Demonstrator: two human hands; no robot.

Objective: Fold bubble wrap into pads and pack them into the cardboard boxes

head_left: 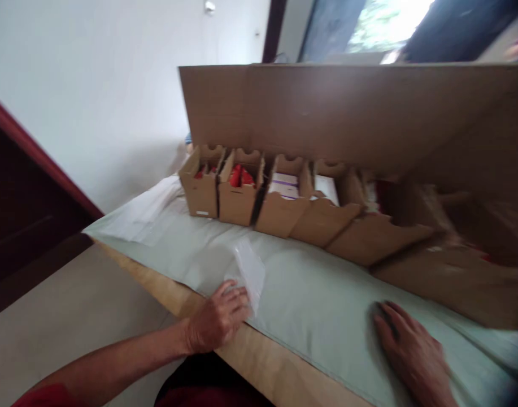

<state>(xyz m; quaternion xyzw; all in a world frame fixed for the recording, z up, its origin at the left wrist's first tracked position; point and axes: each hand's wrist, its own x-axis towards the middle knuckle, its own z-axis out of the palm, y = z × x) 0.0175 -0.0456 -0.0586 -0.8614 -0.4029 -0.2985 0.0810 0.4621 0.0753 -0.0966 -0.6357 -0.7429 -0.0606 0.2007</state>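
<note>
My left hand (pixel 220 317) is at the front edge of the table, its curled fingers closed on a clear plastic bag (pixel 251 271). The bag stands out beyond the fingers, over the pale green cloth (pixel 309 299). To the right, my right hand (pixel 413 350) lies low over the cloth with its thumb apart from the fingers. Nothing shows in it, though motion blurs it a little. Nearest to it is a large cardboard bin (pixel 449 282) at the right end of the row.
Several open cardboard bins (pixel 237 203) stand in a row, some with red packets (pixel 240 176) or white boxes (pixel 284 185) inside. A tall cardboard panel (pixel 318 107) rises behind them. More clear plastic bags (pixel 140 212) lie at the table's left end.
</note>
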